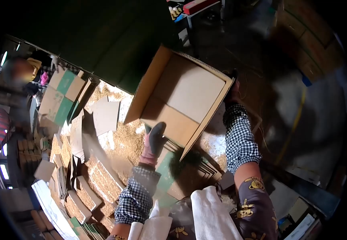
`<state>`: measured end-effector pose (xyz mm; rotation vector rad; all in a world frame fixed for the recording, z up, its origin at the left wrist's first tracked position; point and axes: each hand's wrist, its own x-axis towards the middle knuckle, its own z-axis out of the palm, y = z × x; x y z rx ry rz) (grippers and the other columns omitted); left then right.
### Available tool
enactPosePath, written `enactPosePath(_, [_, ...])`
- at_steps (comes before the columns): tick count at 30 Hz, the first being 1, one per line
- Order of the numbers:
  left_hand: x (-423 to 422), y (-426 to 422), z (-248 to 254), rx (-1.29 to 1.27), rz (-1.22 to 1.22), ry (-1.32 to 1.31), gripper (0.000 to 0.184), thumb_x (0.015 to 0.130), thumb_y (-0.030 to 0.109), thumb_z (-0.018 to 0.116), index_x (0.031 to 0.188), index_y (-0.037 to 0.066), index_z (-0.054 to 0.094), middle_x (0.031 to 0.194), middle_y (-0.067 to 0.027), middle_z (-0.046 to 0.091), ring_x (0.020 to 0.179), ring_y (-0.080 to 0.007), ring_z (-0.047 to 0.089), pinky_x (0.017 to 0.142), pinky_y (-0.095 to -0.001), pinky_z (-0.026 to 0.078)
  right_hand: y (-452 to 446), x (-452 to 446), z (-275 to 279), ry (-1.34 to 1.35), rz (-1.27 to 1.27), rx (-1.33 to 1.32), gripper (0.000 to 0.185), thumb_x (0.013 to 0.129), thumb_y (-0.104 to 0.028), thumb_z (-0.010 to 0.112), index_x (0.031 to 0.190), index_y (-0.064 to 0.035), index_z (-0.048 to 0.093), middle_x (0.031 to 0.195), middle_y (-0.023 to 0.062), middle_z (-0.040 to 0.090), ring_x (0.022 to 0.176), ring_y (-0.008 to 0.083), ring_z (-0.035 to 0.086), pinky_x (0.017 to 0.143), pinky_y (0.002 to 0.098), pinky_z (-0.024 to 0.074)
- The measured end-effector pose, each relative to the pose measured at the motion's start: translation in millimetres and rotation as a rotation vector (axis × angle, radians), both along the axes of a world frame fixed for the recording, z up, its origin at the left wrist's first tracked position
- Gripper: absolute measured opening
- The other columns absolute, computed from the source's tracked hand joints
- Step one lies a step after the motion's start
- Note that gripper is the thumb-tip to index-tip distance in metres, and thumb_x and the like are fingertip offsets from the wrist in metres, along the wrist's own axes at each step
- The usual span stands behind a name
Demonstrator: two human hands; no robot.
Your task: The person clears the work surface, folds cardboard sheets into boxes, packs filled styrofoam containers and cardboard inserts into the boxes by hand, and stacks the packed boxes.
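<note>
An open cardboard box (183, 136) is tilted up in front of me, its bare inside and pale bottom facing me. My right hand (233, 90), mostly in shadow, grips the box's right edge near the upper corner. My left hand (153, 142), in a pink glove with a dark coating, stands with its fingers stretched out at the box's lower left side. Whether it touches the cardboard is hard to tell. Below the box lie stacked flattened cartons (173, 172) with green print.
Straw-like loose material (127, 140) covers the work surface at left, with several trays (101, 176) filled with it. A co-worker's gloved hand (56, 64) is on a green-striped carton (63, 96). A dark green panel (101, 36) rises behind. A yellow floor line (295, 120) runs at right.
</note>
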<state>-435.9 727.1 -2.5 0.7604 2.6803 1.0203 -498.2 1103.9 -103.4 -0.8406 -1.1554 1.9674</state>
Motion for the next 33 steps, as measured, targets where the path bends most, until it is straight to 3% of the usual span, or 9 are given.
enactPosePath(5, [20, -30, -24, 1.249, 0.350, -1.178, 0.035, 0.093, 0.026, 0.056, 0.118, 0.001, 0.058, 0.117, -0.0116, 0.063, 0.111, -0.0262, 0.059, 0.097, -0.0389, 0.046, -13, 9, 22, 0.128, 0.162, 0.019, 0.059, 0.096, -0.056, 0.042, 0.082, -0.0030, 0.066, 0.061, 0.0002, 0.055, 0.052, 0.0137, 0.047, 0.052, 0.0321, 0.0421])
enactPosePath(12, [-2, 66, 62, 0.742, 0.659, -0.942, 0.041, 0.095, 0.040, 0.054, 0.124, 0.010, 0.055, 0.100, -0.0050, 0.061, 0.087, -0.0176, 0.059, 0.079, -0.0354, 0.052, -25, 11, 19, 0.060, 0.026, 0.240, 0.060, 0.096, -0.059, 0.039, 0.074, -0.0071, 0.058, 0.064, -0.0037, 0.046, 0.059, 0.0098, 0.041, 0.055, 0.0309, 0.0360])
enactPosePath(16, [-35, 70, 26, 0.726, 0.613, -1.030, 0.032, 0.093, 0.041, 0.056, 0.108, 0.012, 0.058, 0.082, 0.0023, 0.052, 0.068, -0.0112, 0.051, 0.062, -0.0287, 0.049, -23, 11, 15, -0.041, 0.069, 0.193, 0.056, 0.095, -0.059, 0.039, 0.076, -0.0079, 0.052, 0.071, -0.0039, 0.041, 0.067, 0.0097, 0.038, 0.060, 0.0297, 0.0318])
enactPosePath(22, [6, -6, 51, 0.884, 0.545, -0.818, 0.041, 0.095, 0.015, 0.057, 0.133, 0.003, 0.049, 0.116, -0.0079, 0.061, 0.105, -0.0180, 0.059, 0.087, -0.0331, 0.052, -29, 47, 20, -0.183, 0.041, 0.379, 0.035, 0.098, -0.035, 0.042, 0.116, -0.0039, 0.043, 0.113, 0.0070, 0.043, 0.103, 0.0176, 0.040, 0.089, 0.0324, 0.0318])
enactPosePath(27, [193, -172, -10, 0.106, 0.955, -0.010, 0.039, 0.095, 0.010, 0.054, 0.129, -0.007, 0.049, 0.122, -0.0179, 0.059, 0.108, -0.0247, 0.059, 0.096, -0.0328, 0.046, -104, 172, 34, -0.463, 0.365, 0.219, 0.045, 0.097, -0.012, 0.048, 0.140, 0.0000, 0.039, 0.139, 0.0151, 0.046, 0.126, 0.0232, 0.044, 0.107, 0.0346, 0.0349])
enactPosePath(28, [230, -163, -38, -0.396, 0.894, -0.079, 0.059, 0.087, 0.030, 0.060, 0.134, -0.001, 0.044, 0.133, -0.0249, 0.044, 0.119, -0.0401, 0.043, 0.101, -0.0473, 0.036, -129, 190, 28, -0.591, 0.501, 0.040, 0.045, 0.094, -0.005, 0.052, 0.138, 0.0012, 0.041, 0.137, 0.0161, 0.048, 0.124, 0.0235, 0.047, 0.104, 0.0349, 0.0381])
enactPosePath(29, [250, -144, -55, -0.890, 0.794, -0.151, 0.080, 0.079, 0.049, 0.066, 0.139, 0.004, 0.038, 0.144, -0.0319, 0.029, 0.130, -0.0555, 0.028, 0.106, -0.0618, 0.027, -165, 213, 12, -0.620, 0.732, 0.506, 0.047, 0.091, -0.005, 0.056, 0.136, 0.0001, 0.044, 0.134, 0.0136, 0.051, 0.119, 0.0229, 0.051, 0.103, 0.0360, 0.0403])
enactPosePath(31, [239, -90, 16, -0.621, 0.514, -0.453, 0.091, 0.070, 0.048, 0.073, 0.144, 0.015, 0.034, 0.150, -0.0282, 0.021, 0.135, -0.0594, 0.013, 0.112, -0.0628, 0.012, -207, 236, 20, -0.636, 0.932, 1.006, 0.049, 0.087, -0.005, 0.060, 0.134, -0.0010, 0.047, 0.130, 0.0112, 0.054, 0.115, 0.0224, 0.054, 0.101, 0.0372, 0.0426])
enactPosePath(33, [220, -135, -5, -0.157, 0.414, -0.306, 0.081, 0.069, 0.041, 0.075, 0.140, 0.018, 0.043, 0.153, -0.0221, 0.020, 0.136, -0.0539, 0.017, 0.111, -0.0600, 0.019, -217, 222, 63, -0.634, 0.756, 0.705, 0.049, 0.082, 0.000, 0.063, 0.130, 0.0018, 0.051, 0.122, 0.0104, 0.060, 0.106, 0.0215, 0.060, 0.092, 0.0336, 0.0497])
